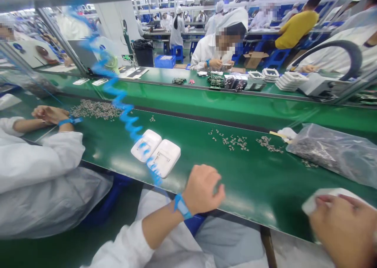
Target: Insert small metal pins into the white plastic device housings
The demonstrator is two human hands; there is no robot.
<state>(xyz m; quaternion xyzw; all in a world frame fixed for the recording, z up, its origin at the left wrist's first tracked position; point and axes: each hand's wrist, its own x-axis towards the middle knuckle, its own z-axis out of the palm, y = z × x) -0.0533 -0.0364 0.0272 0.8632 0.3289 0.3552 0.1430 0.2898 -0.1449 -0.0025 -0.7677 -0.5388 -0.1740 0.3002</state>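
Observation:
My left hand (204, 189), with a blue band round its wrist, is over the front edge of the green work surface (241, 173). Its fingers are loosely curled, the thumb stands apart, and nothing shows between them. To its left, two white plastic housings (166, 158) lie side by side, each with a rectangular recess. At the lower right, my right hand (344, 224) grips another white plastic housing (338, 192), partly hidden by the fingers and slightly blurred.
Small metal parts (235, 142) lie scattered mid-surface, near a clear bag (330, 152) full of similar parts. A coiled blue cord (120, 99) hangs before the housings. At left, a co-worker's hands (50, 114) rest near a larger parts pile (96, 109). Another person works opposite.

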